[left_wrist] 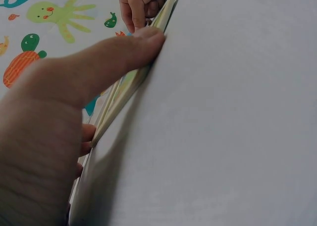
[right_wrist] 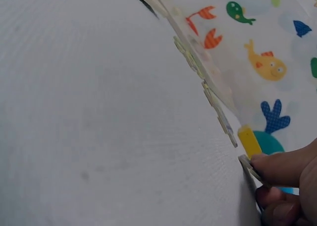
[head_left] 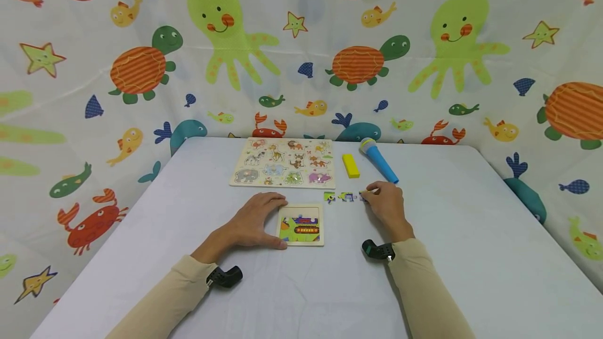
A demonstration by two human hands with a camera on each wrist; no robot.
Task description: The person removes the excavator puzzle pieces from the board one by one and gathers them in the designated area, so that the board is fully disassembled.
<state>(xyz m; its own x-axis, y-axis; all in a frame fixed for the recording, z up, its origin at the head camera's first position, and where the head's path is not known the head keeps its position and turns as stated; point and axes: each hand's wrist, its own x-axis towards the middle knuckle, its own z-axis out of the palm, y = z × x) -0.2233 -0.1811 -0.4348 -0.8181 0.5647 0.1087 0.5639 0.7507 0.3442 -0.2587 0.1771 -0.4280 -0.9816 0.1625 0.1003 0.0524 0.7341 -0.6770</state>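
Note:
A small square wooden puzzle tray (head_left: 300,205) lies on the table with a colourful vehicle picture partly filling it. My left hand (head_left: 254,218) holds it from the left, thumb at the near edge and fingers by the far corner; the left wrist view shows the thumb (left_wrist: 148,37) on the rim. To the right of the tray, my right hand (head_left: 387,205) pinches a jigsaw piece (head_left: 363,196) between thumb and fingers. In the right wrist view that piece (right_wrist: 251,169) is tilted edge-on. Two loose jigsaw pieces, one (head_left: 329,197) and another (head_left: 347,196), lie left of this hand.
Behind the tray lies a wooden animal peg puzzle (head_left: 282,162). A yellow block (head_left: 350,165) and a blue toy microphone (head_left: 379,161) lie to its right. A sea-animal printed cloth (head_left: 301,20) hangs behind the white table (head_left: 471,213).

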